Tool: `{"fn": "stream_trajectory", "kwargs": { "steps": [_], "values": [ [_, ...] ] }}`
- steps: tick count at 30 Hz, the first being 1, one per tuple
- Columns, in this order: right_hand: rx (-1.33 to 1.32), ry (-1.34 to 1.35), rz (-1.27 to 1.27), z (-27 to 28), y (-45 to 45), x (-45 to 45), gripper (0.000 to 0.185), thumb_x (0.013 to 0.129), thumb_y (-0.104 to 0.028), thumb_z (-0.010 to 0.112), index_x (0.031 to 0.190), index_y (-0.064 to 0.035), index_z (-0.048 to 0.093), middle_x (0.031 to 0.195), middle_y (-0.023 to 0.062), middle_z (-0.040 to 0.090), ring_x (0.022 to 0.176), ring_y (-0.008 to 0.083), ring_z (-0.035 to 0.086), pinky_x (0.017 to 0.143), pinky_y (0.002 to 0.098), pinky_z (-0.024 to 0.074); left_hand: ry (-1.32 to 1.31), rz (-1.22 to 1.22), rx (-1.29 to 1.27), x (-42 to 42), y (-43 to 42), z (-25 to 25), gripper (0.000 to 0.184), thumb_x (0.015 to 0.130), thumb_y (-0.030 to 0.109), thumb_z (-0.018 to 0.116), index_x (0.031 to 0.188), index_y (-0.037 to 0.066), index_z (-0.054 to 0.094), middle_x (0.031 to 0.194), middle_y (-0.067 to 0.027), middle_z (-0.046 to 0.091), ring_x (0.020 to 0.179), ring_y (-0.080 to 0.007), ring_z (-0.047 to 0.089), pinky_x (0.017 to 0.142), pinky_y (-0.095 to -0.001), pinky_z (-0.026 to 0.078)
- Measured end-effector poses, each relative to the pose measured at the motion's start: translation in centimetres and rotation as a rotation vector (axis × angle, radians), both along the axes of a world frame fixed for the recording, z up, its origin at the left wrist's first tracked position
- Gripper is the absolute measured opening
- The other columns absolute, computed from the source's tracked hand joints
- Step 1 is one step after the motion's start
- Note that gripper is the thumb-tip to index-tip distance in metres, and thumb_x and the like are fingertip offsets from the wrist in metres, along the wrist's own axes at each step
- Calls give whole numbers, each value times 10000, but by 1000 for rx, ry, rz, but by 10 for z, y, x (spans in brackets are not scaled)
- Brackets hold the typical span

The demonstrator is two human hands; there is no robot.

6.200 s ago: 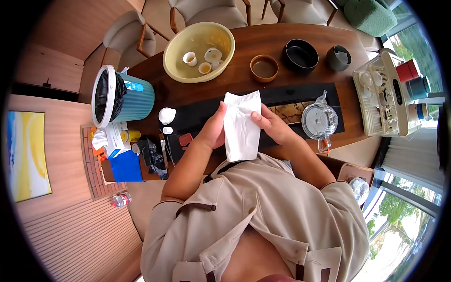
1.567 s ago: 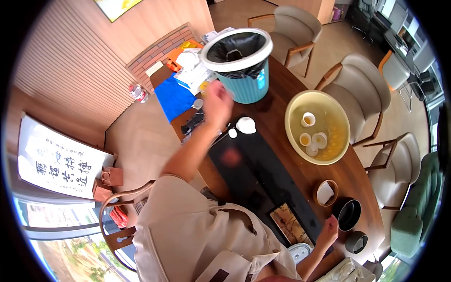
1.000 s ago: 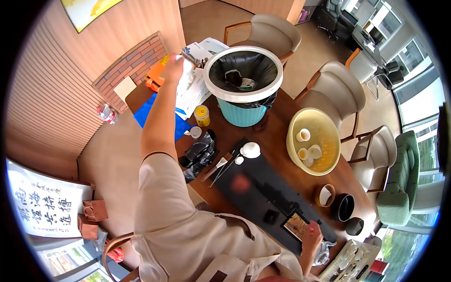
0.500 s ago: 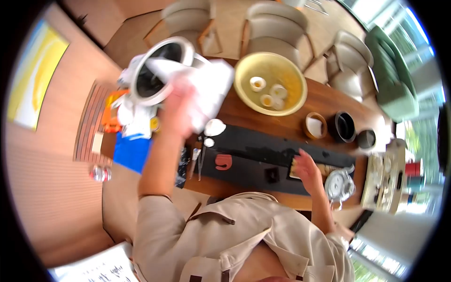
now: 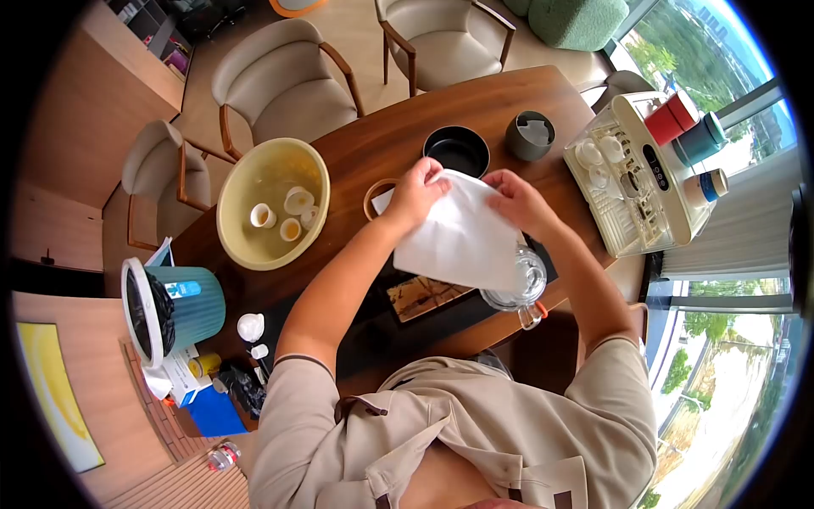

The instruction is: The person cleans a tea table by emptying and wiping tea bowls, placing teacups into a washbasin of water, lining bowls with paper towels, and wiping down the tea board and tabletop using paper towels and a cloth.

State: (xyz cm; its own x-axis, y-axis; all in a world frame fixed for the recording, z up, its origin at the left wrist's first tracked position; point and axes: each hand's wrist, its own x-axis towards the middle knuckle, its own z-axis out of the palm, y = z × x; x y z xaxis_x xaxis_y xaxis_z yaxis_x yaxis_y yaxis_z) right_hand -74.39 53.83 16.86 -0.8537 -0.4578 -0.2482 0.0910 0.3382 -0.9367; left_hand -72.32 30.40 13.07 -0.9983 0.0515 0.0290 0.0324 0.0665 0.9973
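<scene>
A white paper tissue (image 5: pixel 462 233) hangs spread between my hands above the dark tea tray (image 5: pixel 356 327). Its upper left corner is pinched in my left hand (image 5: pixel 417 197), and my right hand (image 5: pixel 519 204) grips the upper right edge. Below the tissue's right side sits a glass teapot (image 5: pixel 527 284), partly covered. Just behind my left hand is a brown-rimmed bowl (image 5: pixel 370 202) with something white in it, mostly hidden. A black bowl (image 5: pixel 458 151) stands beyond the tissue, with a dark grey cup (image 5: pixel 531 137) to its right.
A yellow basin (image 5: pixel 246 195) holds small cups in liquid at the left. The lined blue bin (image 5: pixel 199 305) stands at the far left, near a white figurine (image 5: pixel 251 327) and a black plastic bag (image 5: pixel 242 388). At the right is a cream tray (image 5: pixel 632 170) of cups.
The tissue has moved from the left, by the bin, to over the tray. Earlier only my left hand held it; now both do. The view has turned toward the right.
</scene>
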Motion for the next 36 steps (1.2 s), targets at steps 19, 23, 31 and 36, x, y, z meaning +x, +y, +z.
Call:
{"fn": "stream_trajectory", "kwargs": {
  "steps": [19, 23, 31, 36],
  "values": [
    [583, 1218, 95, -134, -44, -181, 481, 728, -171, 768, 1180, -211, 607, 1139, 56, 538, 1042, 254, 543, 846, 399, 426, 8, 352, -804, -176, 12, -128, 347, 819, 28, 593, 1088, 161, 418, 1119, -119, 584, 1001, -377, 589, 768, -480, 486],
    [641, 948, 165, -157, -52, -166, 453, 716, -251, 774, 1137, -197, 615, 1115, 79, 526, 1027, 281, 562, 832, 416, 482, -10, 380, -857, -180, 11, -129, 353, 828, 65, 614, 1104, 176, 424, 1077, -110, 560, 977, -366, 587, 768, -476, 500],
    [769, 659, 239, -190, -77, -178, 600, 697, -273, 772, 1258, -245, 558, 1183, 152, 514, 1083, 382, 573, 862, 480, 520, 285, 504, -678, -144, -7, -116, 506, 777, 30, 662, 1238, 117, 473, 1137, -124, 528, 960, -284, 563, 760, -400, 503],
    [1115, 303, 426, -179, -98, -194, 692, 754, -330, 667, 1397, -284, 416, 1445, 250, 342, 1195, 466, 528, 932, 471, 509, 91, 520, -449, 1, -27, -90, 351, 814, -36, 650, 1145, 43, 564, 1009, -61, 569, 725, -105, 564, 668, -234, 479]
  ]
}}
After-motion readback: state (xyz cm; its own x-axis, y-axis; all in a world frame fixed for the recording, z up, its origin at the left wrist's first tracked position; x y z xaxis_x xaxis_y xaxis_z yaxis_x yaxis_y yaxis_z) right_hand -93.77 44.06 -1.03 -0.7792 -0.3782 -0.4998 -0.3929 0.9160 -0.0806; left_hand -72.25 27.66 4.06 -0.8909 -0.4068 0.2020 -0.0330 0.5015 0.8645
